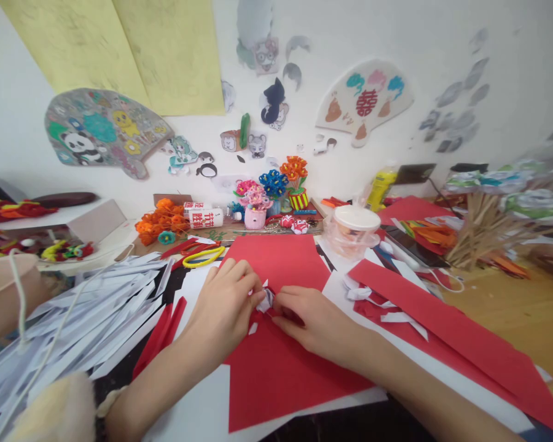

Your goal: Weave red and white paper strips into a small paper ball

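Nearest, a fuzzy cream thing (59,414) sits low beside the left forearm, cut off by the bottom edge. The red sheet (295,380) lies flat over white paper (191,393), and on it, between the two hands, is a small white scrap (266,299). The left hand (225,307) has thumb and forefinger pinched on its left side; the right hand (308,316) curls in at its other side, fingertips near it, but whether they grip it I cannot tell. The scrap looks like thin paper, so probably almost weightless, quick to crease and easy to tear; a light pinch at its edges should serve better than pressing its middle. The fingers cover much of it, and its folds and the dark red bit against it are too small and blurred to make out

Beside the left forearm lie red strips (159,344), with a heap of white strips (110,319) past them; to the right, a long red strip (461,331) rests over loose paper. Farther back are a yellow loop (203,257), a lidded tub (356,218) and a pink pot (255,218) of flowers. On the wall (193,141), the grey shapes at right are blurred
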A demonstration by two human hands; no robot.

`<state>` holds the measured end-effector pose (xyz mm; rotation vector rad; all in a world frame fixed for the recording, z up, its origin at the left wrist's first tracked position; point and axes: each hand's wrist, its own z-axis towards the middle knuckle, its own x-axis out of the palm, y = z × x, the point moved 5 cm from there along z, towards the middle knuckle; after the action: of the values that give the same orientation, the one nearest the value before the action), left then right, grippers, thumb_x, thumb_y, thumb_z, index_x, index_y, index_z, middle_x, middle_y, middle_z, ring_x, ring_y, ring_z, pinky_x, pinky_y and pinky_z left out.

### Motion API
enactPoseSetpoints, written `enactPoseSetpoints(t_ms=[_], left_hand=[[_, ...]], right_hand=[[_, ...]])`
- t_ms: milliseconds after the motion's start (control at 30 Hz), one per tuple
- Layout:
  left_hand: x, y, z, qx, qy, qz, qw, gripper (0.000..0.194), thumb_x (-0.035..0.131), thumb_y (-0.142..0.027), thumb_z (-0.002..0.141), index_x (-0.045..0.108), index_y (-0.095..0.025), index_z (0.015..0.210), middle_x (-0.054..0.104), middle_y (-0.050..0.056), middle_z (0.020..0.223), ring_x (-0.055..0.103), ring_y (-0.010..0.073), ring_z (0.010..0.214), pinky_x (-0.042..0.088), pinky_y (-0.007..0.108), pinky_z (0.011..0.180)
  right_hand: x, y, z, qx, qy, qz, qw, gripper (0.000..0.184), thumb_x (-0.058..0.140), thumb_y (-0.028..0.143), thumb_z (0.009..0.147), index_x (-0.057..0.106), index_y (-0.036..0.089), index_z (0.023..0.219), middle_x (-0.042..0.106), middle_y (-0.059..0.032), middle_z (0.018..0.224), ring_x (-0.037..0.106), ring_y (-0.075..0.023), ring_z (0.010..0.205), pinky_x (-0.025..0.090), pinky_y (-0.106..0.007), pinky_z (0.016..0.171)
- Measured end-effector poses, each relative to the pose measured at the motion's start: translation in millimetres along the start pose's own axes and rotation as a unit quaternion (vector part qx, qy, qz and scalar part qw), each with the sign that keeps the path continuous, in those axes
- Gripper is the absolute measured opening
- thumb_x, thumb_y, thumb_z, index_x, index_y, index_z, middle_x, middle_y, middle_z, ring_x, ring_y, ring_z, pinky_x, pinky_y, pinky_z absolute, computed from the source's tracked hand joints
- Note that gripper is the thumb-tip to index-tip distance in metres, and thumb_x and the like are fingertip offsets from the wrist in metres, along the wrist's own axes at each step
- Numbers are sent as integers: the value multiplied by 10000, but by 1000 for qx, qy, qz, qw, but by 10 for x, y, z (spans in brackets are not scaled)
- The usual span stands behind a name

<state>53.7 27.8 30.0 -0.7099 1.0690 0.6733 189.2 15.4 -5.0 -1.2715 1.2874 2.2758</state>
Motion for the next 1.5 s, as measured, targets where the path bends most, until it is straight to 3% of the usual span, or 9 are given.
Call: enactPoseSetpoints(t_ms=[67, 167, 233, 367, 567, 867, 1233, 1400, 1500], left_hand=[[-4, 26, 3, 1, 9, -3, 1000, 210, 449, -194, 927, 579, -194, 762, 590, 45, 852, 485, 225, 801, 302, 348, 670], [-30, 85, -7, -6, 22, -16, 1000, 163, 517, -245, 923, 611, -217, 793, 610, 17, 851, 515, 223, 834, 301, 341, 692], [-68, 110, -20, -13, 14, -27, 999, 124, 563, -272, 909, 619, -227, 808, 621, 2, 862, 529, 215, 848, 302, 335, 704], [-122, 39, -58, 0, -27, -1, 1000, 137, 565, -293, 915, 611, -215, 813, 625, 1, 864, 531, 207, 833, 291, 343, 711], [-11, -138, -95, 22, -37, 100, 994, 183, 541, -302, 921, 600, -185, 793, 614, 43, 841, 510, 231, 805, 273, 361, 683], [21, -25, -38, -58, -34, -14, 998, 181, 499, -201, 914, 582, -188, 754, 604, 34, 840, 497, 223, 808, 309, 361, 684], [14, 1, -6, -69, -51, -44, 995, 201, 505, -196, 910, 576, -192, 721, 596, 36, 817, 500, 231, 806, 352, 367, 708], [-94, 94, 26, -54, -54, -128, 989, 188, 558, -251, 889, 592, -193, 713, 634, 25, 799, 558, 201, 794, 413, 340, 734], [-222, 171, 23, -24, -82, -156, 984, 116, 541, -243, 887, 634, -208, 829, 653, 22, 873, 584, 185, 840, 442, 320, 767]], right_hand=[[-39, -12, 9, 24, -6, 6, 1000, 215, 604, 285, 902, 566, 174, 721, 599, 12, 705, 533, -121, 624, 355, -227, 581], [-147, -75, 11, 79, -69, -31, 994, 278, 660, 408, 853, 590, 178, 712, 624, 6, 711, 563, -137, 638, 336, -240, 570], [-183, -105, 9, 94, -95, -64, 989, 221, 717, 385, 803, 624, 186, 811, 654, -13, 822, 601, -165, 727, 354, -251, 603], [-98, -120, 23, 79, -55, -54, 994, 65, 653, 266, 867, 641, 202, 876, 675, -8, 857, 622, -166, 775, 383, -252, 653], [13, -92, 21, 44, -47, -52, 997, 106, 548, 208, 929, 597, 173, 841, 657, -25, 821, 605, -158, 712, 389, -245, 620], [63, -38, 6, -16, -27, -14, 999, 180, 466, 105, 925, 535, 176, 774, 601, -16, 770, 570, -143, 678, 416, -237, 638], [54, 0, 3, -22, -1, -5, 1000, 149, 490, 86, 913, 571, 169, 819, 615, -18, 820, 576, -144, 723, 418, -236, 668], [-26, -89, 10, -11, -37, -79, 996, 184, 470, 98, 941, 637, 169, 916, 629, -47, 898, 576, -171, 835, 416, -265, 727], [-90, -178, 42, 3, -58, -152, 987, 269, 465, 43, 912, 687, 195, 919, 617, -56, 923, 550, -185, 853, 392, -284, 709]])
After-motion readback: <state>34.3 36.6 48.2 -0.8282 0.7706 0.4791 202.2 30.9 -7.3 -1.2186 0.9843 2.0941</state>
